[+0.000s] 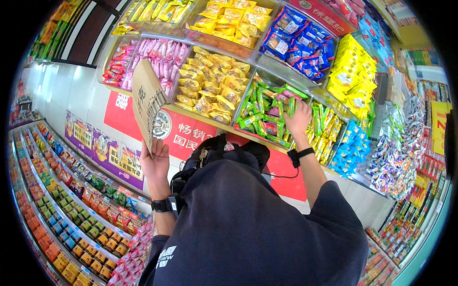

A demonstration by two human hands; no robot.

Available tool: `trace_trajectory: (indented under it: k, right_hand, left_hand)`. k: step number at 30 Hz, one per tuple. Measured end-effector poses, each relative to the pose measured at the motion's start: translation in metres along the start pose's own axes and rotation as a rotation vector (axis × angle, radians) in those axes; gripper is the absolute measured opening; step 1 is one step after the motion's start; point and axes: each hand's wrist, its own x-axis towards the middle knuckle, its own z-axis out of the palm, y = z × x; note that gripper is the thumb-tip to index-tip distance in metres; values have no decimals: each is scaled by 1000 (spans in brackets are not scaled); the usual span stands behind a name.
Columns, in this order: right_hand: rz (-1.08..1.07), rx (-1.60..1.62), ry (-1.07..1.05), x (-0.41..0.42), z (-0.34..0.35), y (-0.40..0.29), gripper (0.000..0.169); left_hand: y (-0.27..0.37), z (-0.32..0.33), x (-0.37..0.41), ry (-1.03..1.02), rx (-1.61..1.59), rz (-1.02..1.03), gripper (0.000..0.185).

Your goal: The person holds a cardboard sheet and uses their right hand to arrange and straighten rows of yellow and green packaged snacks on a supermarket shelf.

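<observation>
My left hand grips the lower end of a brown cardboard piece, which stands tilted upright and bears dark printing. Its torn edge shows corrugation. My right hand reaches into a clear bin of green-wrapped snacks, its fingers among the packets at the bin's right side. A few pink packets lie mixed in with the green ones. The fingertips are partly hidden, so I cannot tell whether they hold a packet. Left of that bin are yellow-wrapped snacks; to its right are gold and green sticks.
Behind lie blue packets and more yellow packets. Blue-wrapped candies fill the right end. The display's front edge runs before me. Shelves of packaged goods stand at left. A thin cable hangs below my right wrist.
</observation>
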Motion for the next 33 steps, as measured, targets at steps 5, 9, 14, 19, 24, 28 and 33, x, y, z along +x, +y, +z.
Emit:
trace_trajectory:
  k: [5, 9, 14, 19, 24, 28, 33]
  right_hand:
    - [-193, 154, -181, 25, 67, -47, 71]
    - [-100, -27, -307, 44, 111, -77, 93]
    - [205, -7, -677, 73, 130, -81, 106]
    - [117, -58, -706, 81, 118, -80, 98]
    - [109, 50, -749, 88, 139, -50, 79]
    - [121, 75, -770, 88, 123, -61, 67]
    - [182, 92, -546, 88, 121, -59, 50]
  left_hand:
    - [3, 0, -4, 88, -19, 11, 21]
    - [6, 4, -13, 187, 19, 60, 21]
    - [11, -3, -25, 177, 19, 89, 22]
    - [10, -14, -33, 154, 1, 119, 21]
    - [8, -7, -28, 144, 5, 97, 21]
    - [8, -7, -24, 128, -1, 83, 21]
    - [8, -4, -24, 144, 17, 81, 22]
